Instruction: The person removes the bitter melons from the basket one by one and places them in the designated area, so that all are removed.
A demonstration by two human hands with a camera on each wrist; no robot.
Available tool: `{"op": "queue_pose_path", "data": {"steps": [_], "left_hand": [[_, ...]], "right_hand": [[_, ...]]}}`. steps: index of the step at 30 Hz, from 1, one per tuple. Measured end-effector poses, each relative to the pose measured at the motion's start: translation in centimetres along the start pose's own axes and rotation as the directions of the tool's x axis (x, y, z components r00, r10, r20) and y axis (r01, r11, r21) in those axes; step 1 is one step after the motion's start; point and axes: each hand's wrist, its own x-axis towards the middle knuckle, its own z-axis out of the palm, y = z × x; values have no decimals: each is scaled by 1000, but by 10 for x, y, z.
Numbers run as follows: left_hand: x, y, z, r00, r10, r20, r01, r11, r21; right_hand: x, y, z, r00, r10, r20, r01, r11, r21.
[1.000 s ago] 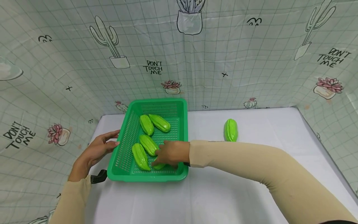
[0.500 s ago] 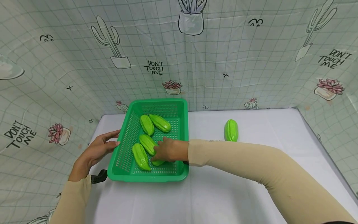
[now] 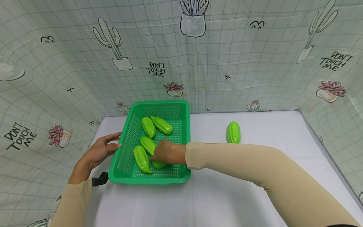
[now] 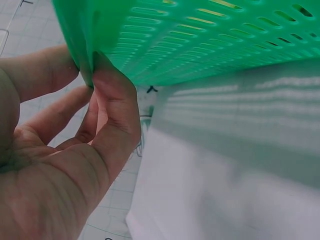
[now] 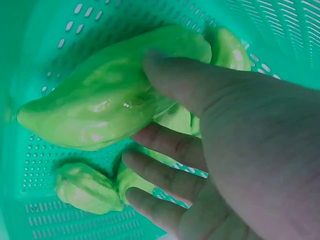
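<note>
Right hand (image 3: 165,153): reached into the green basket (image 3: 129,138), thumb laid on top of one green gourd (image 5: 115,102) and fingers spread loosely beneath and beside it; a light touch rather than a firm pinch.
Left hand (image 3: 99,151): rested at the basket's 9 o'clock wall, thumb and fingers pressed against the rim, steadying it.
Gourds in basket: four others showed in the head view, two at 12 o'clock (image 3: 154,126), two (image 3: 144,153) nearer the centre and 7 o'clock, packed just beside the touched one.
Loose gourd (image 3: 233,132): lay alone on the worktop (image 3: 227,195), well apart at the basket's 3 o'clock.
Risk, slip: the glossy, rounded skin could have slid out from under so shallow a thumb hold.
Risk, crowding: neighbours touching the gourd could have been nudged or rolled.
Risk, basket: a sideways pull might have shifted the light basket if the left hand eased off.
</note>
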Motion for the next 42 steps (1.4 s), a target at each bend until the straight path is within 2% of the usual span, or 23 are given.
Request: {"op": "queue_pose_path", "data": {"steps": [10, 16, 23, 42], "left_hand": [[1, -1, 0, 1000, 12, -4, -12, 1000, 14], [2, 0, 0, 1000, 18, 6, -18, 1000, 17], [2, 0, 0, 1000, 7, -7, -7, 1000, 19], [0, 3, 1, 1000, -10, -4, 10, 1000, 23]], "right_hand": [[-2, -7, -3, 999, -22, -36, 19, 998, -66], [-7, -9, 3, 998, -55, -9, 52, 984, -168], [-10, -12, 4, 994, -112, 5, 111, 974, -199], [-11, -24, 2, 998, -53, 22, 57, 973, -225]]}}
